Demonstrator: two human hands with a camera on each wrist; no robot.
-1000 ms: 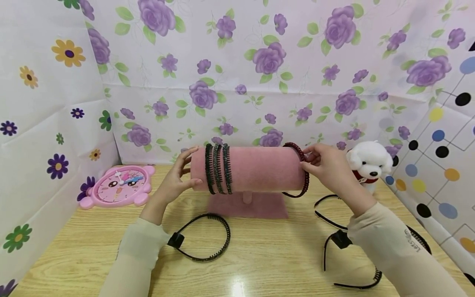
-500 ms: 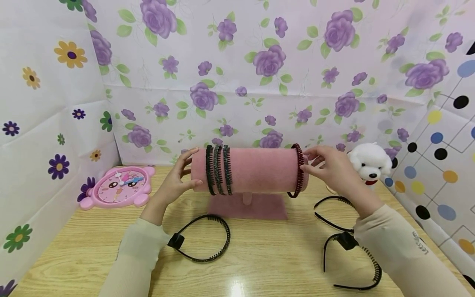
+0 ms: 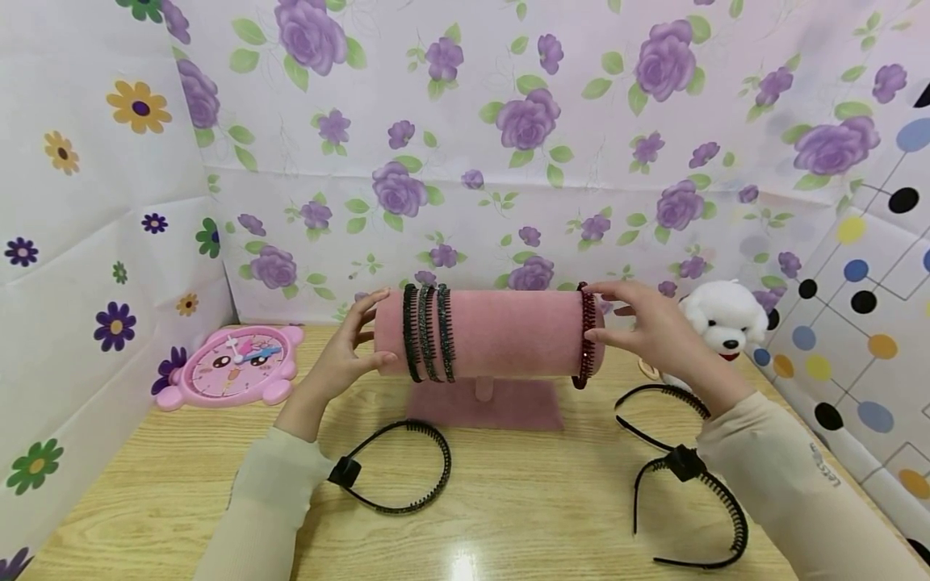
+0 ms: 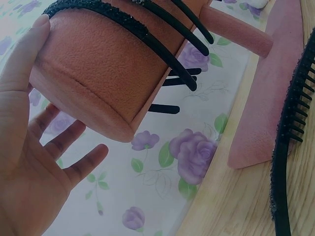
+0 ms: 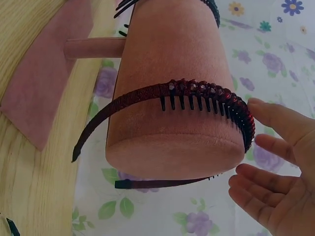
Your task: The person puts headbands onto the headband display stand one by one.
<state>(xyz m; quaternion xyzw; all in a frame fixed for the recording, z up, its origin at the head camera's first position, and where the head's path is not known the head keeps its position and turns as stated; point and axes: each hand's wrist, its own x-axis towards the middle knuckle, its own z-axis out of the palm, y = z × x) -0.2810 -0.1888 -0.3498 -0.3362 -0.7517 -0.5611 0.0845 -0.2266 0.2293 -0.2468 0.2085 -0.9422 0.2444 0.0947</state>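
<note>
A pink velvety headband stand (image 3: pixel 516 331), a horizontal roll on a post and flat base, is in the middle of the head view. My left hand (image 3: pixel 347 343) holds its left end, thumb in front and index finger at the top; in the left wrist view the other fingers (image 4: pixel 88 162) spread free. A dark red beaded headband (image 3: pixel 587 339) circles the right end. My right hand (image 3: pixel 647 327) touches it with fairly straight thumb and index finger, the other fingers (image 5: pixel 261 189) off it. Several dark glittery toothed headbands (image 3: pixel 427 332) sit round the roll's left part.
A black headband (image 3: pixel 445 468) lies front left on the wooden table (image 3: pixel 523 500). More black headbands (image 3: pixel 737 516) lie at the right, partly under the right forearm. A pink toy clock (image 3: pixel 236 363) stands left, a white plush dog (image 3: pixel 722 315) right. Patterned sheets enclose the back and sides.
The red headband, tilted at first, has come upright round the roll's right end. My right thumb and index finger have spread apart along it. My left hand stays in place.
</note>
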